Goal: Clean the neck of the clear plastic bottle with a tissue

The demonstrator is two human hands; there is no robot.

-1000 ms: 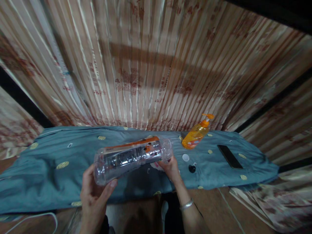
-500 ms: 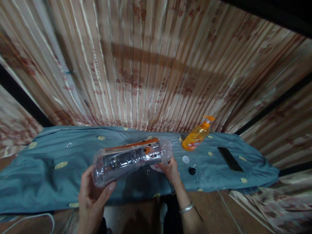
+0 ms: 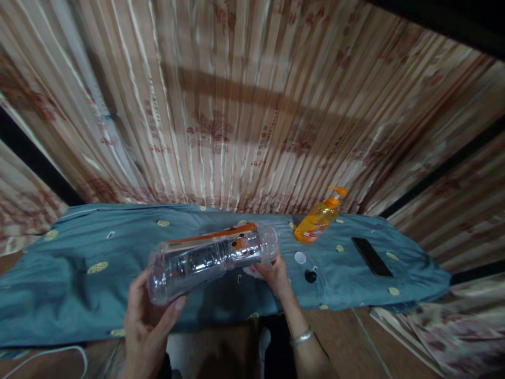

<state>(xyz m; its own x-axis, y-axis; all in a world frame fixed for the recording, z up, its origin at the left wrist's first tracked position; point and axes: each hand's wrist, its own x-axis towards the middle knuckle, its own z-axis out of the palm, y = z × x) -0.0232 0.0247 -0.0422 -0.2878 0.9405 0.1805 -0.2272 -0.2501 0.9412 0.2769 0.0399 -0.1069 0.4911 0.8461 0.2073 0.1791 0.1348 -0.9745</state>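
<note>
"Plastic, see-through and glossy: that's the clear bottle, with an orange and dark label wrapped around it. How does it lie?"

"Slantwise, with its base toward half past eight and its neck toward half past two. It's held over the teal cloth; I can't tell whether any part of it touches down."

"And the hands?"

"Apart from each other, both on that bottle. The left hand is clamped around the base, at eight o'clock, its thumb along the near side. The right hand grips by the neck, between three and four — its far fingers are hidden behind the plastic."

"Something pale pinkish peeks out beside that right thumb."

"I see it, but can't tell what it is. There's also a silvery bracelet on that wrist."

"Take the bottle as the middle of the dial. What's around?"

"Between two and three, an orange pump bottle standing on the cloth. At three, a white disc, with a small black knob just beside it, slightly past three. Farther out at three, a dark phone lies flat."

"Twelve?"

"A pleated, flower-printed curtain. And near eight, well apart — a white cable loops."
</note>
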